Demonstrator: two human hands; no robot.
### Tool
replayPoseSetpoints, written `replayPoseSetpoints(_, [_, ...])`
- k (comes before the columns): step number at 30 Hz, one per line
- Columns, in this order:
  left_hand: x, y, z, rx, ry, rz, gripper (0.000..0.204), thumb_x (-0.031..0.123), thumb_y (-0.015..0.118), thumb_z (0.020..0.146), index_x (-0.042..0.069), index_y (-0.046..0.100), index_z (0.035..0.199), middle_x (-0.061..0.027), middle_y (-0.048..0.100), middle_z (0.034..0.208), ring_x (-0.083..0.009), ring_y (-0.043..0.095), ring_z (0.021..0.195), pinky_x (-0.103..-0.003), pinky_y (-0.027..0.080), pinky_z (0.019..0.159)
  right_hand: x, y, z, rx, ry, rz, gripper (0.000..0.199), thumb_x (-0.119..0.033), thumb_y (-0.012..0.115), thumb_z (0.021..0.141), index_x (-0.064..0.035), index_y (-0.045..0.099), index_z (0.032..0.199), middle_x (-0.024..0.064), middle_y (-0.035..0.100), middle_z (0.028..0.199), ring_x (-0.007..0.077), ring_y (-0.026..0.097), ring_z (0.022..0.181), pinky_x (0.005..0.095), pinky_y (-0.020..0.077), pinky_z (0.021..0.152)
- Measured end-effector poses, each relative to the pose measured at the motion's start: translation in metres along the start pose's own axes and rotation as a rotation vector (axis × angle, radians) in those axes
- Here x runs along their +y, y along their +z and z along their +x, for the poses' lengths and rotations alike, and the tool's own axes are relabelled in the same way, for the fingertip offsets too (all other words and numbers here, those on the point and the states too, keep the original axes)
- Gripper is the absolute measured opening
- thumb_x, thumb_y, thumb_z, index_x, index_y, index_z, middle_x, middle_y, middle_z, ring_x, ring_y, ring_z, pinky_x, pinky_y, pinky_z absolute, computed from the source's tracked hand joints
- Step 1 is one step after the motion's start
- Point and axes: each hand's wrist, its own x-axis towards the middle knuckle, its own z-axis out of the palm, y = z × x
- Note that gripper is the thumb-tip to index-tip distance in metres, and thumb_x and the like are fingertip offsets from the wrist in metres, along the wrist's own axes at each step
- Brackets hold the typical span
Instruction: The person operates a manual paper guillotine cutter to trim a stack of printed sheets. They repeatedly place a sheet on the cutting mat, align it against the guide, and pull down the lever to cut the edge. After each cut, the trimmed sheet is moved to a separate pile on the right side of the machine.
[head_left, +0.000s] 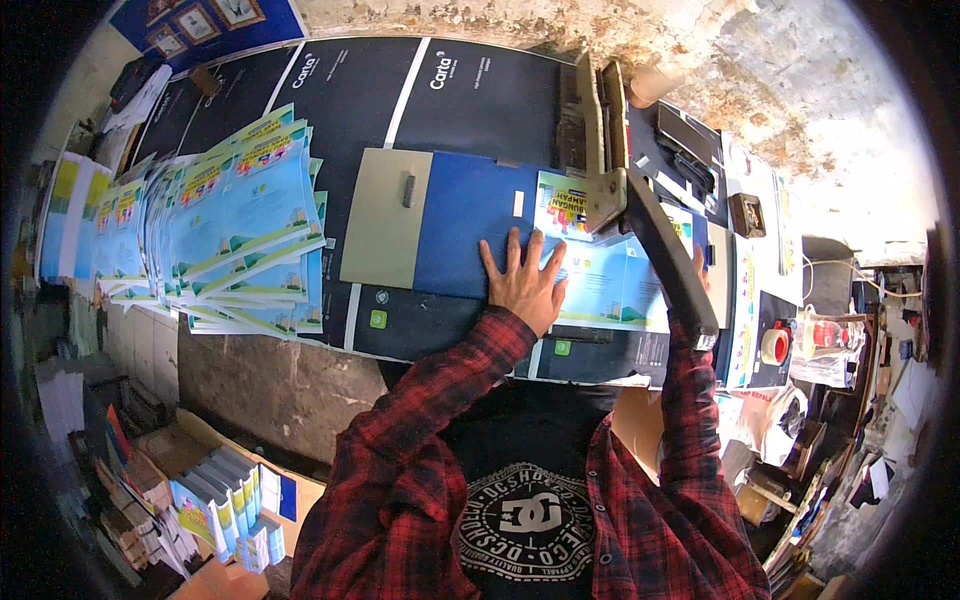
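On a dark table [345, 100], two hands are working around a blue sheet [597, 285] under a lever tool [672, 255].

Across a blue board [462, 225], the left hand [524, 285] is lying palm down, its fingers spreading open and gripping nothing, with the index finger and thumb reaching over the sheet's left edge; the sheet is lying on the board, partly beneath the tool's head, while the black handle is slanting down toward the right sleeve [690, 400]; beyond that handle the right hand [703, 268] is showing only in part near the board's right side, so whether it is holding anything, I cannot tell; to the left, a pile of similar sheets [240, 225] is fanning out, and to the right, a red roll [774, 346] is sitting near the table's end.
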Motion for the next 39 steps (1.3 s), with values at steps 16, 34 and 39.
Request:
replayPoseSetpoints(16, [-0.018, -0.007, -0.005, 0.000, -0.063, 0.108, 0.050, 0.046, 0.054, 0.092, 0.023, 0.052, 0.136, -0.0142, 0.043, 0.138, -0.0411, 0.034, 0.135, -0.077, 0.018, 0.103, -0.217, -0.243, -0.039, 0.032, -0.666, 0.446, 0.073, -0.039, 0.069, 0.088, 0.0100, 0.045, 0.136, 0.0320, 0.061, 0.119, 0.0420, 0.061, 0.112, 0.0408, 0.0457, 0.099])
replayPoseSetpoints(34, [-0.022, -0.009, 0.013, 0.199, -0.179, 0.001, 0.058, 0.045, 0.064, 0.087, 0.002, 0.058, 0.125, -0.0234, 0.048, 0.130, -0.0448, 0.040, 0.124, -0.059, 0.033, 0.101, -0.120, -0.163, 0.001, -0.282, -0.296, 0.840, 0.063, -0.037, 0.065, 0.092, -0.0030, 0.047, 0.141, 0.0279, 0.055, 0.132, 0.0371, 0.056, 0.121, 0.0429, 0.0401, 0.105])
replayPoseSetpoints(39, [-0.006, -0.008, 0.036, 0.097, -0.501, -0.825, 0.046, 0.029, 0.075, 0.084, -0.005, 0.058, 0.112, -0.0199, 0.064, 0.107, -0.0289, 0.061, 0.093, -0.041, 0.050, 0.082, 0.055, 0.040, -0.027, -0.012, -0.504, 0.105, 0.088, -0.035, 0.074, 0.079, -0.0069, 0.031, 0.151, 0.0362, 0.038, 0.143, 0.0504, 0.037, 0.134, 0.0518, 0.0352, 0.109])
